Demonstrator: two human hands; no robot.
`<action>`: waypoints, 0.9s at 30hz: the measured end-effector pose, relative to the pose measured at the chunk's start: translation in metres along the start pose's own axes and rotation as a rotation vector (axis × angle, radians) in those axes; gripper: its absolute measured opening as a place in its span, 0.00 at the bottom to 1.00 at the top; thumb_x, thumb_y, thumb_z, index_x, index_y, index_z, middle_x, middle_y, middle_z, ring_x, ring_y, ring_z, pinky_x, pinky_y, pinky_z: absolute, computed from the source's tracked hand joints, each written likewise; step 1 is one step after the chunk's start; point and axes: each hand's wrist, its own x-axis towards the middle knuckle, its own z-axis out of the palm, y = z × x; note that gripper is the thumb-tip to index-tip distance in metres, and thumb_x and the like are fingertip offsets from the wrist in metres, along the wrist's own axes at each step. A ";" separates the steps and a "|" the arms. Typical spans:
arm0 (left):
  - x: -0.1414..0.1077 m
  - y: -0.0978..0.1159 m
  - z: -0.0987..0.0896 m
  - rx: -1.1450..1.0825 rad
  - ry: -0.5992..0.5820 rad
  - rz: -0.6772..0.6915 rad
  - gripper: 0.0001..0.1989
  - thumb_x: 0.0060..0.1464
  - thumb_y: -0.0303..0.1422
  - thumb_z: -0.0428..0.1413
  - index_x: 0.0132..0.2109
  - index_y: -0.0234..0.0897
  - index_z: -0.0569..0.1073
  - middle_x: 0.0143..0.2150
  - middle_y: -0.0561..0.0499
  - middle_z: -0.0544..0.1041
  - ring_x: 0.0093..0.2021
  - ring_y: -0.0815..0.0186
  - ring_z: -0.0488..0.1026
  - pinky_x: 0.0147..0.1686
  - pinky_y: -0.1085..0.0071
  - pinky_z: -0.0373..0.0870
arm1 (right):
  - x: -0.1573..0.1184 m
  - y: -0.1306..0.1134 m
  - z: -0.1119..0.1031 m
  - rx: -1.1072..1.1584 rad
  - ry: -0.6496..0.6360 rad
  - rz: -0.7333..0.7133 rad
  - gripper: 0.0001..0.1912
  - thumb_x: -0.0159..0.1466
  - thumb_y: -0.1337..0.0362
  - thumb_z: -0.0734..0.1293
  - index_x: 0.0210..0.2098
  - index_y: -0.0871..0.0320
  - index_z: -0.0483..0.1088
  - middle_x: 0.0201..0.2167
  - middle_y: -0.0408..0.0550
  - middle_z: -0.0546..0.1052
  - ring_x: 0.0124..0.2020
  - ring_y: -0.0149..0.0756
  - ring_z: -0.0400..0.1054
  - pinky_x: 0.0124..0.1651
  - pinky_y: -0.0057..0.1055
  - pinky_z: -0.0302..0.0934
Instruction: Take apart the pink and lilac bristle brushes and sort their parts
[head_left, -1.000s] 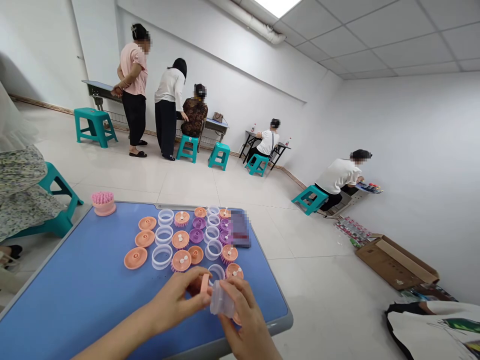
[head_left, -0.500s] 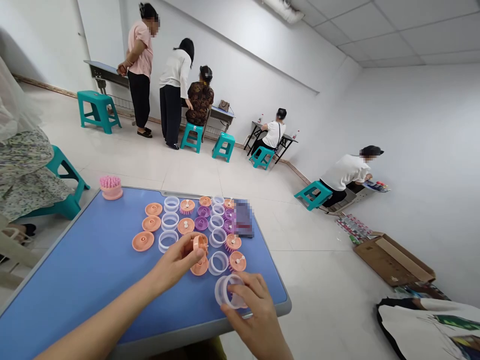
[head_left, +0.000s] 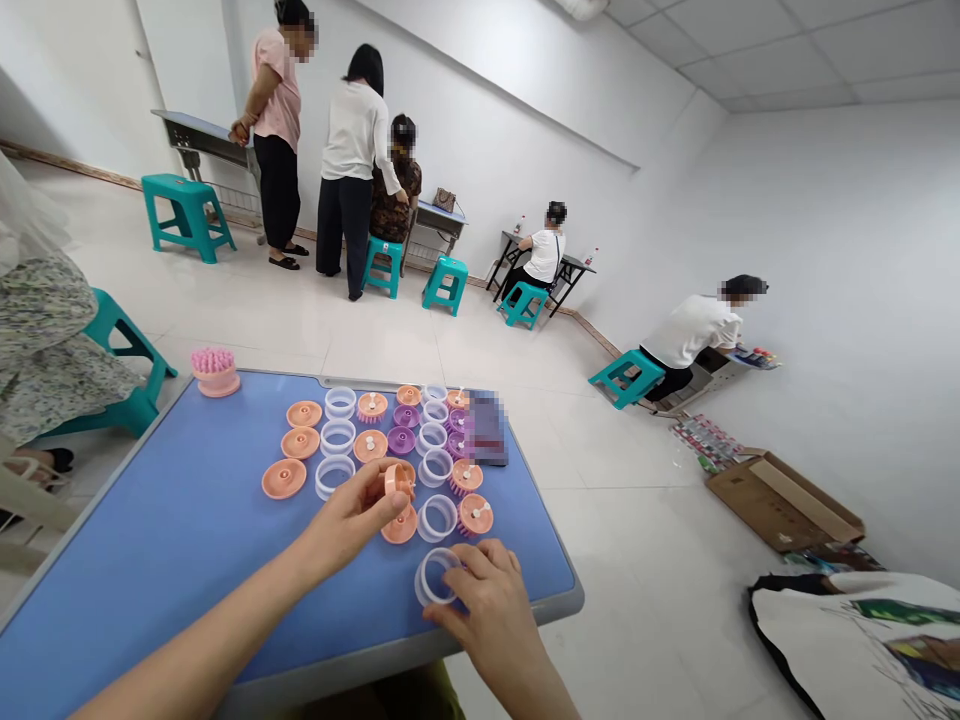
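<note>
My left hand (head_left: 352, 510) pinches a small orange round plastic part (head_left: 395, 482) with a short pin, held above the table's middle. Near the front right edge, my right hand (head_left: 491, 595) has its thumb and fingers on a clear plastic ring (head_left: 422, 588). Between the hands, a column of clear rings, among them one ring (head_left: 421, 520), runs away from me. Orange bristled discs (head_left: 475, 514) with white pins stand to its right. Orange and purple discs, such as a purple disc (head_left: 401, 440), lie to its left. What is under my left fingers is partly hidden.
A finished-looking pink bristle brush (head_left: 215, 375) stands at the far left corner of the blue table (head_left: 172, 500). A blurred dark flat object (head_left: 489, 428) lies at the far right. Several people and green stools (head_left: 446, 285) are beyond; a cardboard box (head_left: 780, 505) sits on the floor.
My right hand has shifted the clear ring a little to the left. My left hand keeps its hold on the orange part. The view has tilted slightly, and a standing person has turned.
</note>
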 end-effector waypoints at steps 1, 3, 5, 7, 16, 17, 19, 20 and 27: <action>0.000 0.000 0.000 0.001 -0.004 -0.002 0.19 0.51 0.43 0.52 0.47 0.38 0.64 0.32 0.55 0.66 0.34 0.68 0.63 0.33 0.74 0.62 | 0.001 0.000 0.000 -0.008 -0.017 0.009 0.11 0.46 0.57 0.74 0.22 0.53 0.70 0.34 0.38 0.75 0.35 0.37 0.61 0.35 0.34 0.53; 0.000 0.001 0.000 0.006 -0.012 -0.008 0.19 0.51 0.43 0.52 0.47 0.38 0.64 0.32 0.54 0.66 0.34 0.68 0.63 0.34 0.74 0.62 | 0.002 -0.001 0.000 -0.020 -0.044 0.025 0.10 0.47 0.57 0.74 0.22 0.53 0.70 0.34 0.38 0.75 0.35 0.37 0.62 0.35 0.34 0.52; 0.000 0.002 0.000 0.013 -0.016 -0.012 0.19 0.52 0.43 0.51 0.47 0.38 0.64 0.32 0.54 0.66 0.35 0.68 0.64 0.34 0.74 0.62 | 0.004 -0.001 0.000 -0.027 -0.052 0.030 0.10 0.47 0.57 0.74 0.22 0.53 0.70 0.34 0.38 0.75 0.35 0.37 0.62 0.35 0.34 0.52; 0.000 0.002 0.000 0.012 -0.030 -0.020 0.18 0.52 0.43 0.51 0.46 0.38 0.64 0.32 0.54 0.66 0.34 0.67 0.64 0.34 0.73 0.62 | 0.004 0.000 0.000 -0.028 -0.048 0.022 0.11 0.46 0.56 0.74 0.23 0.53 0.70 0.35 0.39 0.75 0.36 0.38 0.62 0.36 0.34 0.53; -0.003 0.003 -0.002 -0.051 -0.195 -0.109 0.25 0.42 0.38 0.61 0.45 0.41 0.59 0.39 0.53 0.67 0.38 0.66 0.66 0.36 0.71 0.65 | 0.001 0.003 -0.007 0.006 0.021 -0.006 0.15 0.45 0.52 0.73 0.31 0.50 0.73 0.41 0.46 0.73 0.38 0.41 0.64 0.38 0.38 0.58; -0.003 0.004 -0.003 -0.029 -0.234 -0.098 0.24 0.41 0.36 0.61 0.45 0.41 0.59 0.39 0.53 0.67 0.39 0.66 0.66 0.37 0.71 0.65 | 0.001 0.003 -0.010 0.014 0.039 -0.008 0.15 0.47 0.53 0.73 0.32 0.50 0.73 0.41 0.46 0.72 0.38 0.41 0.64 0.39 0.38 0.59; -0.004 0.007 -0.003 0.034 -0.304 -0.064 0.22 0.41 0.32 0.61 0.42 0.41 0.60 0.40 0.53 0.66 0.40 0.67 0.66 0.40 0.71 0.65 | 0.001 0.003 -0.017 0.049 0.089 -0.013 0.14 0.50 0.54 0.71 0.35 0.51 0.72 0.42 0.48 0.72 0.39 0.41 0.65 0.40 0.38 0.61; -0.005 0.009 -0.003 0.070 -0.326 -0.054 0.21 0.40 0.31 0.61 0.41 0.40 0.61 0.40 0.54 0.66 0.40 0.67 0.66 0.40 0.71 0.65 | 0.000 0.004 -0.020 0.077 0.117 -0.017 0.13 0.52 0.55 0.70 0.36 0.51 0.72 0.43 0.49 0.71 0.39 0.41 0.65 0.40 0.38 0.61; -0.021 0.013 -0.002 0.470 -0.174 -0.045 0.23 0.39 0.29 0.59 0.45 0.41 0.66 0.44 0.51 0.71 0.45 0.60 0.68 0.46 0.65 0.65 | -0.014 0.029 -0.035 0.315 0.428 0.064 0.09 0.59 0.60 0.63 0.38 0.54 0.70 0.45 0.52 0.70 0.44 0.40 0.66 0.43 0.36 0.65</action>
